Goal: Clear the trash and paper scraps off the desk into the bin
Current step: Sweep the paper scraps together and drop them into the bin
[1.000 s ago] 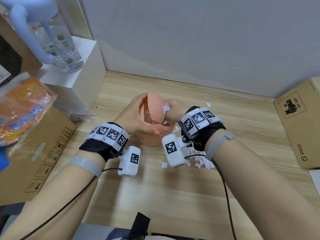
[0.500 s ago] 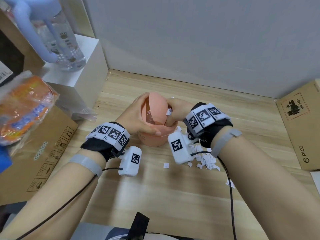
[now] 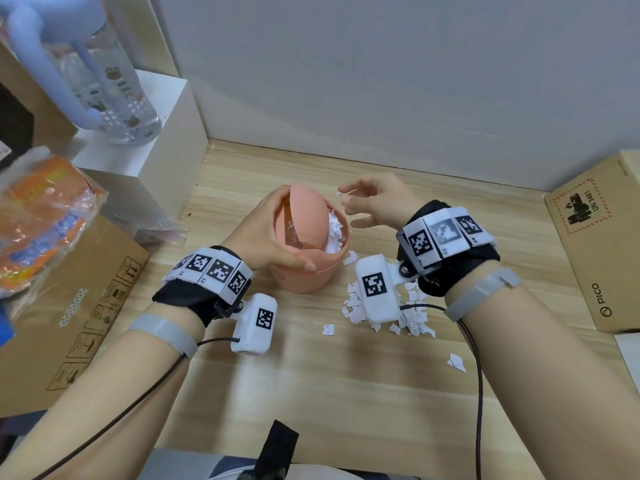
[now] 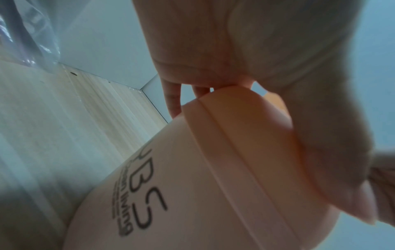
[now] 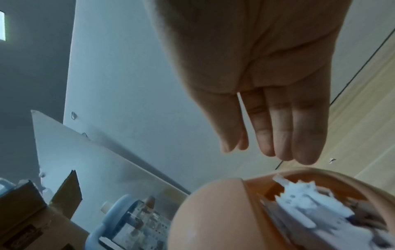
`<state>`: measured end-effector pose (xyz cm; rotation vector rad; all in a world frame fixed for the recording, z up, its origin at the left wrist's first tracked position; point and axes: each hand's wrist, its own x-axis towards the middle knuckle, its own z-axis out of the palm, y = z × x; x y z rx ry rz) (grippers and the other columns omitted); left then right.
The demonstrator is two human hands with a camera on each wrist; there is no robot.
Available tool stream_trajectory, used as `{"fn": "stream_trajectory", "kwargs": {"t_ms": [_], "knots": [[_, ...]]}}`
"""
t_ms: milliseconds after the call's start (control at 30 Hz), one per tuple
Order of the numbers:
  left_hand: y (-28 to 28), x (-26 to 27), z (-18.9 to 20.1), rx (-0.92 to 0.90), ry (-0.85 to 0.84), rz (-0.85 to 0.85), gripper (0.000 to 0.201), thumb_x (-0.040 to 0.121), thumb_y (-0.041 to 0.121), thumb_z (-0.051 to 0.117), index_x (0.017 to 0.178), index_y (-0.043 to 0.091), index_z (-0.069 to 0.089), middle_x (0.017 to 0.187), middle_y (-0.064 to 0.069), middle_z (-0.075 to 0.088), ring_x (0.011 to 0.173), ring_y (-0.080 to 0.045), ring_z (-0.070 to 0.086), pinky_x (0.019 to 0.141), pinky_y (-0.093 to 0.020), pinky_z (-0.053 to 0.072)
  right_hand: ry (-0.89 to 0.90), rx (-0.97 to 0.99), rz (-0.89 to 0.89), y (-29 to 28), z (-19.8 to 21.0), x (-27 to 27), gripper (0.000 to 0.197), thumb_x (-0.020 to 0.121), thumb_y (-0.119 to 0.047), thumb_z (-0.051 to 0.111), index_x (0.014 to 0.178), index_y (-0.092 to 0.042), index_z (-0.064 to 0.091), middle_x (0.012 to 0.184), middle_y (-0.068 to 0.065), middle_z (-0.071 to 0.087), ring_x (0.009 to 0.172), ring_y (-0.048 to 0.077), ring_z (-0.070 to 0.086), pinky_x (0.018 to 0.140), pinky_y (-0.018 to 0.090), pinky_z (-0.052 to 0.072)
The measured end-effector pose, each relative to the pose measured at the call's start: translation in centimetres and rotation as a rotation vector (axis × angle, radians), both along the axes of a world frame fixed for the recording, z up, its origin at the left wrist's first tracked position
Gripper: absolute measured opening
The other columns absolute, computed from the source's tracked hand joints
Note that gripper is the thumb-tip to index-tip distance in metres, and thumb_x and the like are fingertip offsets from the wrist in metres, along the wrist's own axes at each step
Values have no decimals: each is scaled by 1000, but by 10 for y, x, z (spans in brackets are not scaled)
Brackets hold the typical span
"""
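Note:
A small peach bin [image 3: 304, 275] with a tilted swing lid [image 3: 308, 216] stands mid-desk, and white paper scraps [image 3: 334, 233] fill its open side. My left hand [image 3: 273, 233] grips the bin, thumb on the front rim and fingers round the back. In the left wrist view the bin's wall [image 4: 192, 194] fills the frame under the thumb [image 4: 320, 169]. My right hand [image 3: 367, 202] hovers just right of the opening, fingers loose and holding nothing. From the right wrist, straight fingers [image 5: 278, 132] hang over the scraps in the bin [image 5: 310, 203]. A scrap pile [image 3: 412, 313] lies on the desk, partly hidden under my right wrist.
Single scraps [image 3: 328, 329] [image 3: 456, 362] lie on the wooden desk [image 3: 311, 393]. A white box [image 3: 149, 161] bearing a water bottle [image 3: 104, 81] stands back left, a cardboard box [image 3: 69, 306] and an orange packet [image 3: 41, 216] at left, another carton [image 3: 595, 244] at right.
My right hand, which was pushing scraps into the bin's opening, has lifted out to the upper right and opened. The scraps stay in the bin. My left hand keeps its hold.

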<state>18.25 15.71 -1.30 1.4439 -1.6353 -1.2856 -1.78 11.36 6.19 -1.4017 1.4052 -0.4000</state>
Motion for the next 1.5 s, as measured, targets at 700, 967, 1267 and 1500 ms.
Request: {"fn": "stream_trajectory", "kwargs": {"t_ms": [700,967,1267,1500], "knots": [[-2,0,-1,11,4,-21,122,33,49,94,138,26,36,138,3,50,127,-17,50,105,-47,43,-457,717,-182,-13,-28,27,90,83,-69,1,96,1,55,70,18,67,59,24,65,43,24,53],[-2,-2,-1,32,-45,17,126,28,47,93,138,26,36,138,1,49,127,-17,48,107,-47,40,-503,535,-213,8,-16,-53,40,90,-43,43,113,-13,57,101,10,68,89,25,67,75,39,57],[11,-11,2,33,4,111,123,28,40,87,139,24,36,140,-1,44,128,-16,46,107,-41,41,336,292,-359,57,-122,-119,85,66,-36,76,137,-31,29,150,8,24,135,29,29,108,42,30],[15,-15,3,30,13,142,124,29,40,86,140,20,35,141,-5,45,129,-18,46,108,-45,40,503,162,2,78,-153,-58,112,56,-51,77,136,-53,-1,155,-4,-18,141,29,-21,112,62,3]]}}
